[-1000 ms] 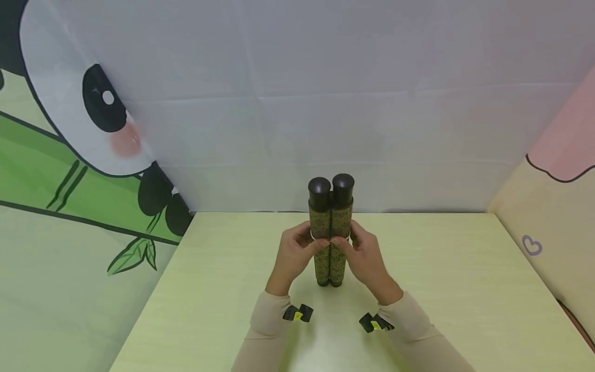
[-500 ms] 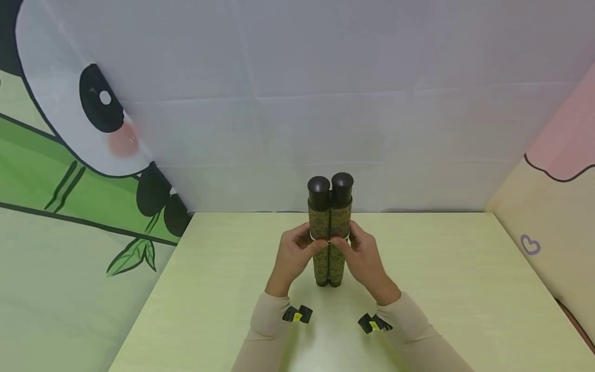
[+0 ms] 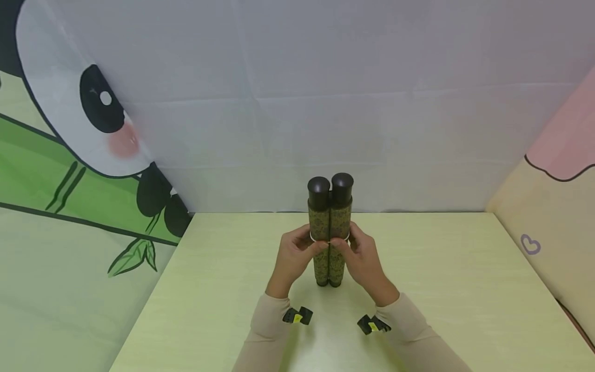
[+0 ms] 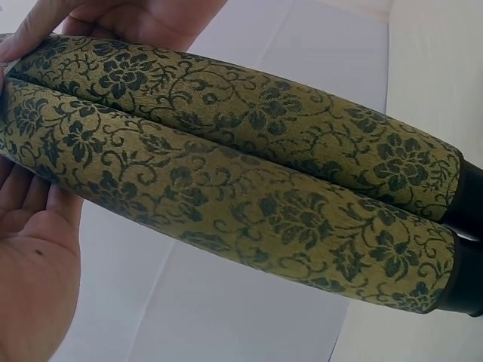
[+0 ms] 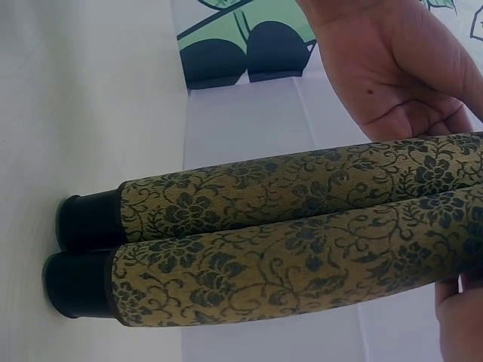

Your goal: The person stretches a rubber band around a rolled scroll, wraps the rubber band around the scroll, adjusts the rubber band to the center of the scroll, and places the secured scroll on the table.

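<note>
A scroll with two side-by-side rolls stands upright in the head view. Its cloth is green-gold with dark flowers, as the left wrist view shows on the rolls. Dark knobs cap the tops, and black ends show at the bottom. My left hand grips the left roll around the middle, thumb across its front. On the right roll, my right hand does the same, and the thumbs nearly meet. A thin white band peeks out beside the thumbs. Whether the lower ends touch the table cannot be told.
A pale yellow table spreads beneath both hands. Behind it hangs a whitish cloth backdrop, with cartoon drawings at the left. A cream and pink side panel rises at the right edge. Small black-and-yellow tags are at both wrists.
Both hands keep their grip on the scroll, which stays in place. The view shifts very slightly; otherwise nothing visibly differs.
</note>
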A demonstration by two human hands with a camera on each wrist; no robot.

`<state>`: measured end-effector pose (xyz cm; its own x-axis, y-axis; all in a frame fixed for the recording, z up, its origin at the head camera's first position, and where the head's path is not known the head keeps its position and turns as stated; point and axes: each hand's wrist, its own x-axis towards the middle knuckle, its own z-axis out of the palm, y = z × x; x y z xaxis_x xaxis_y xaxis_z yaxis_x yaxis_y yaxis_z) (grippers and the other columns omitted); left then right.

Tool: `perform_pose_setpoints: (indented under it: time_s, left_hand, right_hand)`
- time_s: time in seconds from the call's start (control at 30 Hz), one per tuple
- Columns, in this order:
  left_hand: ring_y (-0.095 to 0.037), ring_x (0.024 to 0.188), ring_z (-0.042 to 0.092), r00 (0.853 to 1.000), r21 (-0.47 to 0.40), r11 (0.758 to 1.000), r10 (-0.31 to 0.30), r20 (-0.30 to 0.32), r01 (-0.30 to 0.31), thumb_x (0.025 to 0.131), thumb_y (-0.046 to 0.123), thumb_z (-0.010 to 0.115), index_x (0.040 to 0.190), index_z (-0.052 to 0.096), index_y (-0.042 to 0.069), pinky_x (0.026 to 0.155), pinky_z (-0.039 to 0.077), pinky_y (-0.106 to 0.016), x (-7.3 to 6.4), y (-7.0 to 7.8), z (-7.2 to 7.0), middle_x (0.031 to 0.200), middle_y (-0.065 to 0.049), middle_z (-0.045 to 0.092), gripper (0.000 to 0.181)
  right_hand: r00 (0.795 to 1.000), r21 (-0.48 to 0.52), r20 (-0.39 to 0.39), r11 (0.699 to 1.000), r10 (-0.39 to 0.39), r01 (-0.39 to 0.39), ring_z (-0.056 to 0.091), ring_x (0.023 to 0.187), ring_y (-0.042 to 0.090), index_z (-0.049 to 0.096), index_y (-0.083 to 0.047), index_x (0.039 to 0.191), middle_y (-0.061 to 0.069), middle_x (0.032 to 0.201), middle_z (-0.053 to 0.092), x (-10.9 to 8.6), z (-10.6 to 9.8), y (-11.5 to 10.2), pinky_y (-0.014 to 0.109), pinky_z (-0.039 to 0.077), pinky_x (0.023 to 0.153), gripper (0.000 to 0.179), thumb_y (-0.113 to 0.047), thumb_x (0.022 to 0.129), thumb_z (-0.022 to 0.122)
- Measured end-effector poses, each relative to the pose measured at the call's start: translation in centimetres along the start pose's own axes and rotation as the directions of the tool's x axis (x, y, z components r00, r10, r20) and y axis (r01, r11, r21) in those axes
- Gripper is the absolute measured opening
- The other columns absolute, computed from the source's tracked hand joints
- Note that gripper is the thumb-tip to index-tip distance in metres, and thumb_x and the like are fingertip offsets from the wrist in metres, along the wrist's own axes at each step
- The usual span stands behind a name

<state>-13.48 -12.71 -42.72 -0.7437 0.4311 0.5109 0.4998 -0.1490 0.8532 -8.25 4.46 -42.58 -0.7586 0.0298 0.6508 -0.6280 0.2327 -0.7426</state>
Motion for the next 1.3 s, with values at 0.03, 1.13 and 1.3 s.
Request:
perform_pose_setpoints:
  time_s: [0.03, 1.13, 1.3]
  left_hand:
    - [-0.012, 0.073, 0.057, 1.0, -0.005, 1.0, -0.007, 0.0, 0.007, 0.088, 0.05, 0.075, 0.125, 0.068, -0.004, 0.065, 0.049, -0.025, -0.1, -0.1, 0.0, 0.104, -0.007, 0.072, 0.066]
    - [-0.028, 0.118, 0.063, 0.996, -0.011, 1.0, 0.017, 0.088, -0.016, 0.096, 0.011, 0.073, 0.147, 0.052, 0.008, 0.098, 0.052, -0.04, 1.8, 2.6, -0.4, 0.132, -0.015, 0.064, 0.055]
    - [-0.027, 0.112, 0.067, 0.993, 0.031, 0.999, 0.013, 0.115, -0.016, 0.095, 0.018, 0.075, 0.142, 0.058, 0.006, 0.094, 0.054, -0.04, 2.1, 3.0, -0.7, 0.125, -0.014, 0.068, 0.05]
  right_hand:
    - [1.0, 0.001, 0.003, 1.0, 0.005, -0.005, 0.043, 0.065, 0.005, 0.059, 0.011, 0.123, 0.018, 0.096, 0.068, 0.0, 0.0, -0.4, 0.026, 0.04, 0.058, 0.074, -0.057, 0.098, 0.049]
    - [0.992, 0.102, 0.12, 0.994, -0.035, 0.022, 0.062, 0.112, 0.019, 0.054, -0.002, 0.141, 0.012, 0.125, 0.065, 2.3, -2.1, 0.2, 0.03, 0.048, 0.096, 0.042, -0.013, 0.102, 0.065]
    - [0.992, 0.065, 0.117, 0.997, -0.035, 0.028, 0.064, 0.108, 0.018, 0.057, -0.003, 0.139, 0.009, 0.121, 0.068, 2.3, -2.2, 0.2, 0.029, 0.05, 0.094, 0.043, -0.021, 0.101, 0.067]
